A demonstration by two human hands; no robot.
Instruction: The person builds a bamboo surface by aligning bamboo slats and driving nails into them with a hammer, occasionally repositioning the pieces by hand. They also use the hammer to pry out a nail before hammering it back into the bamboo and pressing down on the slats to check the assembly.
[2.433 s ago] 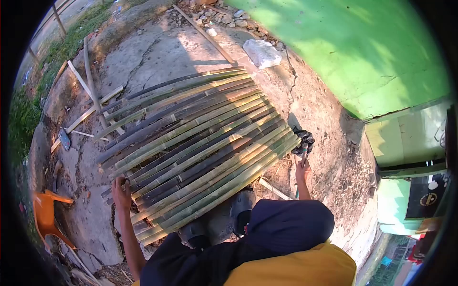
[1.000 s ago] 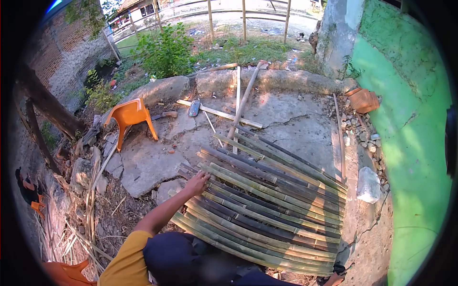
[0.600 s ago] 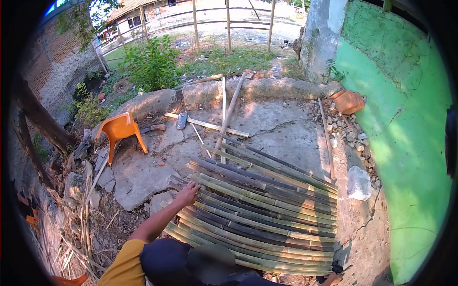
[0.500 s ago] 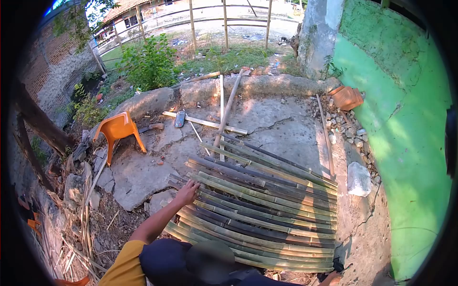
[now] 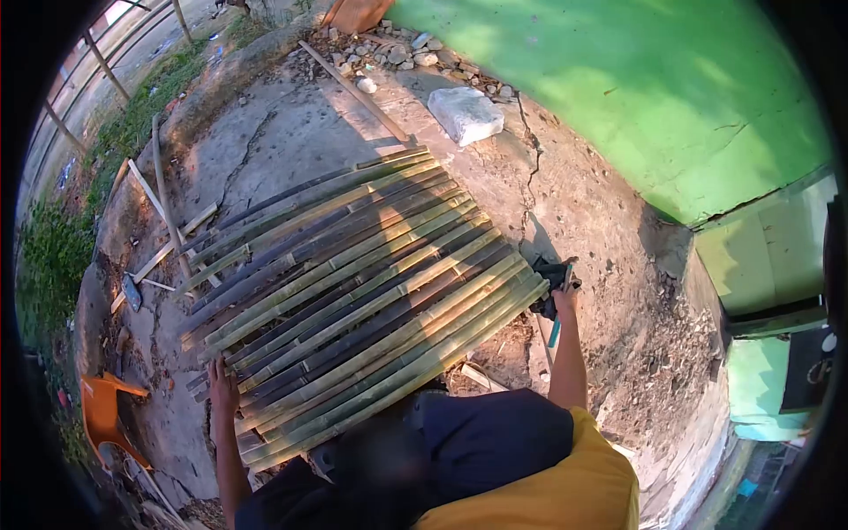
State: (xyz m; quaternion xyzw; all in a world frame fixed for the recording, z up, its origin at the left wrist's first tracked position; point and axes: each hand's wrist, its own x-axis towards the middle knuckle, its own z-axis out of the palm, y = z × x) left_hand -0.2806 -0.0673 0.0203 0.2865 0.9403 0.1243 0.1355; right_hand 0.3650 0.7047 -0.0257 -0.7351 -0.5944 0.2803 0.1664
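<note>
A panel of split bamboo slats, green and dark brown laid side by side, lies before me. My left hand rests at the slats' left ends, its fingers stretched out on them. Beyond the opposite ends, my right hand is closed around a slim teal object, whose kind I cannot make out. Right beside that hand, a crumpled black thing, perhaps cloth or a bag, touches the corner of the slats.
An orange plastic chair stands at the lower left. Beyond the slats are wooden poles, a loose stick, a white block and rubble. A green wall borders the cracked concrete on the right.
My view has swung right and down, so the slats appear turned. My right hand, barely seen before at the bottom edge, now shows fully. My left hand stays at the slats' left ends.
</note>
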